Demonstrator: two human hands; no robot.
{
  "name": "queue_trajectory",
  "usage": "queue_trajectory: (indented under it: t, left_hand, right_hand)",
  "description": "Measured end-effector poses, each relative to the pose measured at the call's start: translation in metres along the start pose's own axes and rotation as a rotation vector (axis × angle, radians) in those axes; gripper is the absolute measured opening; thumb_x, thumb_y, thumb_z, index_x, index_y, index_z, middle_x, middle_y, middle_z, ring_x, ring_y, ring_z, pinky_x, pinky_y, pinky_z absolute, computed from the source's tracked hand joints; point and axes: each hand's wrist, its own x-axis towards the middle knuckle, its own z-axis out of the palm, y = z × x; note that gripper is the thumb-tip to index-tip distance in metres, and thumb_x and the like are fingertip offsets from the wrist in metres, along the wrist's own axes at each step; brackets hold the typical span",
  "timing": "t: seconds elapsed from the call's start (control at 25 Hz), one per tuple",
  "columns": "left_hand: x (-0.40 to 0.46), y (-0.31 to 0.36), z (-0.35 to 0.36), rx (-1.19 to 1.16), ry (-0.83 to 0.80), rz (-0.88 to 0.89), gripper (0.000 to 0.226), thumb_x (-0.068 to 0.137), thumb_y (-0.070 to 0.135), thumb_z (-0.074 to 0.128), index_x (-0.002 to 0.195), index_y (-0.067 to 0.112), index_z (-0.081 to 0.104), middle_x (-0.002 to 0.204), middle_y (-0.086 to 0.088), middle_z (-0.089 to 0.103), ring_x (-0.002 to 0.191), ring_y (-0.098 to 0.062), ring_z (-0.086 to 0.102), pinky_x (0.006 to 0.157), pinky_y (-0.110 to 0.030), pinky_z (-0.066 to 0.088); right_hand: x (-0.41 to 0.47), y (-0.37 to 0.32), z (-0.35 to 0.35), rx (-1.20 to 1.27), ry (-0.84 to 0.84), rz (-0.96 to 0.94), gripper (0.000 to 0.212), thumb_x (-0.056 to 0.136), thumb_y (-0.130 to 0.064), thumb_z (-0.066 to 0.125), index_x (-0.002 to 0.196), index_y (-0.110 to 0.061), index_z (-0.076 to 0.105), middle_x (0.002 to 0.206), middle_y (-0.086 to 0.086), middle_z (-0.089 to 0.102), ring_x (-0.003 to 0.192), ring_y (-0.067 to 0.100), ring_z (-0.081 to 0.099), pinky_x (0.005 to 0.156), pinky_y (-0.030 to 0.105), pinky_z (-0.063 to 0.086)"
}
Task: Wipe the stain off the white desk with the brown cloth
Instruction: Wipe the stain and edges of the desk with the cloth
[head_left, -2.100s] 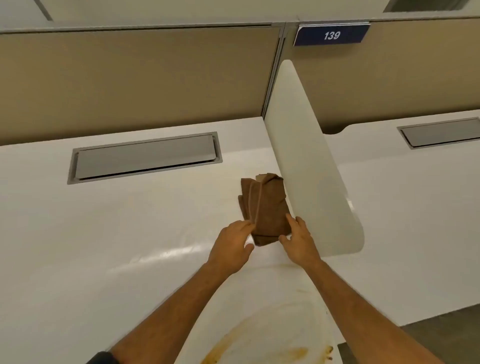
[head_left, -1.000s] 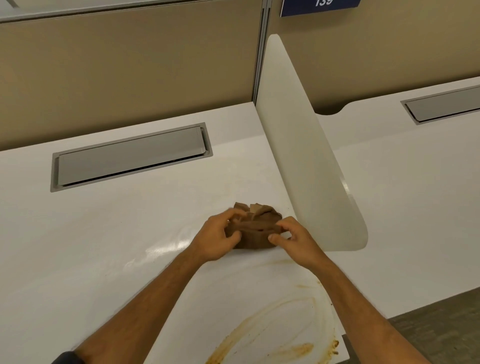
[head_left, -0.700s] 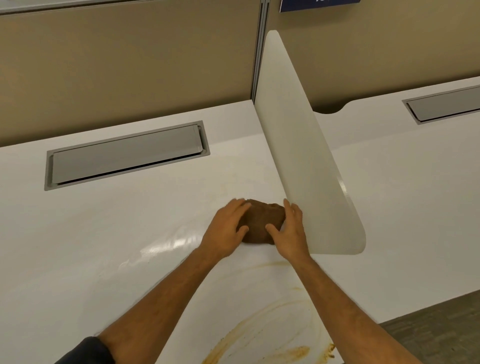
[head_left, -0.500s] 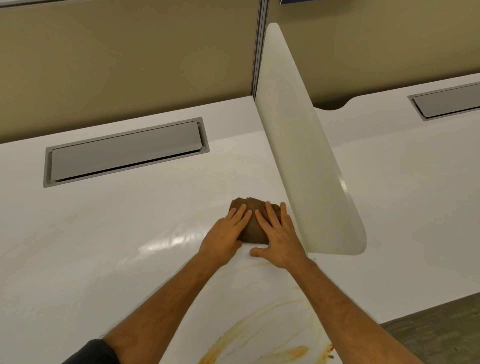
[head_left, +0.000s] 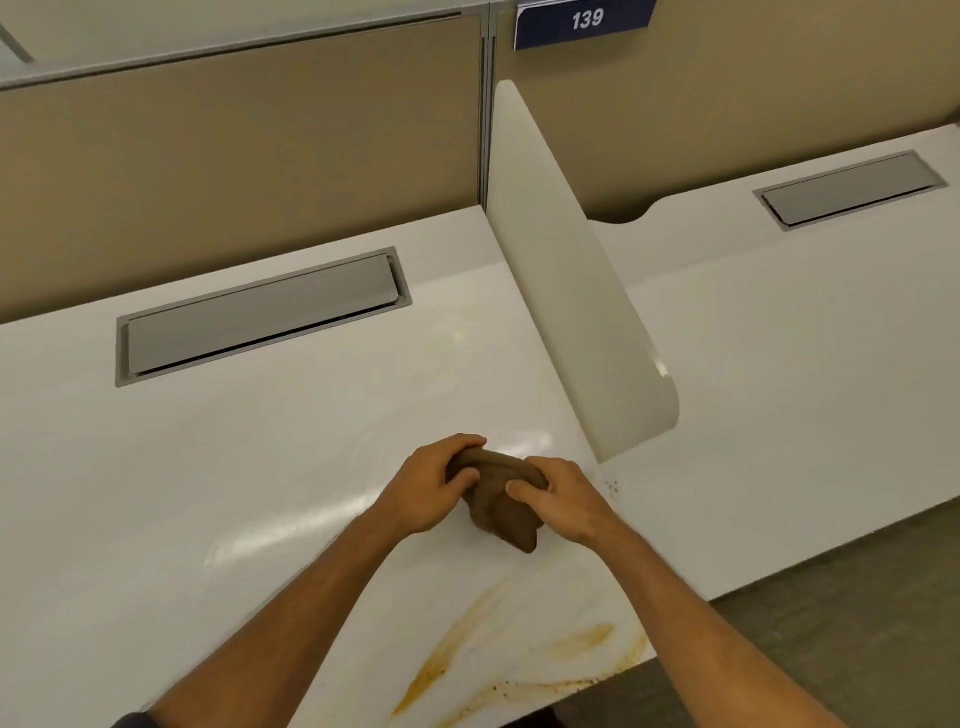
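Both hands gripping the bunched brown cloth on the white table.

The left hand (head_left: 431, 488) and right hand (head_left: 563, 501) each clench an end of the brown cloth (head_left: 501, 506), which sits wadded between them, its lower end touching the table (head_left: 208, 493). Just to the right stands the upright white divider (head_left: 576, 291), its rounded front corner near the right hand. The orange-brown stain (head_left: 498, 654) lies nearer the person, smeared along the table's front edge by the floor (head_left: 857, 649). To the left the tabletop is wide and bare up to the grey cable hatch (head_left: 260, 314) near the back panel.
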Motion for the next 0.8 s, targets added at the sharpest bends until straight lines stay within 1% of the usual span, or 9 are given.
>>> queue_trajectory:
  t: [0.08, 0.2, 0.28, 0.36, 0.44, 0.52, 0.64, 0.72, 0.8]
  left_hand:
    - [-0.039, -0.005, -0.001, -0.153, -0.022, -0.053, 0.045, 0.096, 0.026, 0.071, 0.138, 0.036, 0.057, 0.133, 0.016, 0.065, 0.122, -0.005, 0.061, 0.103, -0.023, 0.051]
    - [-0.103, -0.01, -0.002, -0.371, -0.174, -0.054, 0.051, 0.092, 0.027, 0.076, 0.139, 0.031, 0.057, 0.135, 0.011, 0.067, 0.125, -0.01, 0.064, 0.103, -0.025, 0.051]
    - [-0.15, -0.013, -0.003, -0.442, -0.23, -0.044, 0.051, 0.094, 0.023, 0.076, 0.141, 0.024, 0.057, 0.133, 0.006, 0.069, 0.121, -0.008, 0.067, 0.095, -0.022, 0.055]
    - [-0.195, -0.021, -0.003, -0.433, -0.213, -0.051, 0.046, 0.095, 0.027, 0.076, 0.137, 0.027, 0.059, 0.128, 0.009, 0.071, 0.112, -0.001, 0.07, 0.086, -0.016, 0.056]
    - [-0.237, -0.031, -0.004, -0.386, -0.172, -0.053, 0.042, 0.094, 0.033, 0.075, 0.133, 0.029, 0.061, 0.124, 0.011, 0.071, 0.106, 0.002, 0.07, 0.082, -0.014, 0.056]
    - [-0.274, -0.044, -0.007, -0.364, -0.144, -0.045, 0.044, 0.092, 0.032, 0.076, 0.134, 0.026, 0.062, 0.123, 0.009, 0.072, 0.106, 0.001, 0.07, 0.084, -0.016, 0.057]
    - [-0.316, -0.064, -0.008, -0.327, -0.132, -0.07, 0.049, 0.085, 0.034, 0.081, 0.13, 0.028, 0.064, 0.122, 0.009, 0.071, 0.105, -0.005, 0.071, 0.09, -0.022, 0.058]
    - [-0.338, -0.083, -0.007, -0.274, -0.141, -0.112, 0.051, 0.078, 0.043, 0.083, 0.124, 0.037, 0.062, 0.12, 0.012, 0.07, 0.1, -0.007, 0.072, 0.085, -0.023, 0.059]
    - [-0.354, -0.109, -0.002, -0.177, -0.072, -0.159, 0.052, 0.083, 0.044, 0.081, 0.13, 0.038, 0.059, 0.126, 0.011, 0.068, 0.105, -0.008, 0.069, 0.094, -0.03, 0.06]
  right_hand:
    - [-0.047, 0.0, 0.02, 0.202, 0.02, 0.041, 0.012, 0.086, -0.035, 0.064, 0.087, -0.032, 0.075, 0.084, -0.008, 0.079, 0.081, 0.014, 0.074, 0.071, 0.032, 0.06]
    - [-0.107, 0.007, 0.066, 0.435, 0.084, 0.051, 0.023, 0.09, -0.03, 0.065, 0.105, -0.018, 0.077, 0.1, 0.003, 0.081, 0.1, 0.025, 0.074, 0.078, 0.034, 0.06]
    - [-0.145, 0.009, 0.106, 0.607, 0.113, 0.07, 0.044, 0.08, -0.038, 0.071, 0.115, -0.012, 0.073, 0.111, 0.013, 0.077, 0.111, 0.034, 0.069, 0.08, 0.037, 0.058]
    - [-0.177, 0.011, 0.145, 0.769, 0.069, 0.108, 0.069, 0.069, -0.054, 0.079, 0.124, -0.014, 0.069, 0.124, 0.017, 0.072, 0.118, 0.037, 0.066, 0.087, 0.043, 0.059]
    - [-0.204, 0.009, 0.18, 0.858, -0.037, 0.117, 0.076, 0.062, -0.071, 0.082, 0.12, -0.022, 0.075, 0.125, 0.014, 0.073, 0.117, 0.032, 0.07, 0.09, 0.045, 0.06]
    - [-0.221, 0.008, 0.209, 0.834, -0.114, 0.125, 0.078, 0.058, -0.064, 0.09, 0.123, -0.024, 0.073, 0.124, 0.014, 0.074, 0.114, 0.031, 0.071, 0.092, 0.046, 0.06]
    - [-0.234, 0.013, 0.243, 0.622, -0.149, 0.166, 0.087, 0.058, -0.035, 0.097, 0.135, -0.022, 0.06, 0.124, 0.013, 0.073, 0.116, 0.034, 0.07, 0.103, 0.054, 0.055]
    - [-0.238, 0.024, 0.261, 0.509, -0.126, 0.187, 0.071, 0.06, -0.03, 0.091, 0.126, -0.024, 0.066, 0.114, 0.006, 0.077, 0.11, 0.028, 0.072, 0.101, 0.051, 0.056]
    - [-0.24, 0.037, 0.266, 0.428, -0.064, 0.189, 0.059, 0.064, -0.029, 0.084, 0.121, -0.028, 0.068, 0.109, 0.0, 0.078, 0.104, 0.02, 0.074, 0.095, 0.043, 0.06]
